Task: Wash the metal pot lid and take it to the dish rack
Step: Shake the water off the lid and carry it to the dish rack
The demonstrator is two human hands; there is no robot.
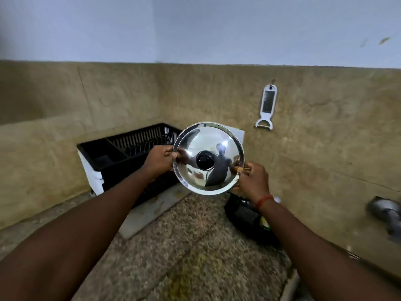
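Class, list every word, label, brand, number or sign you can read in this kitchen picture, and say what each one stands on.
None can be read.
The dark bottle under the right hand shows a green and yellow label patch, too blurred to read.
The white grater on the wall, the metal pot lid and the dish rack show no print.

A home kitchen: dish rack (121,153), stone counter (195,246), wall-hung peeler (266,107)
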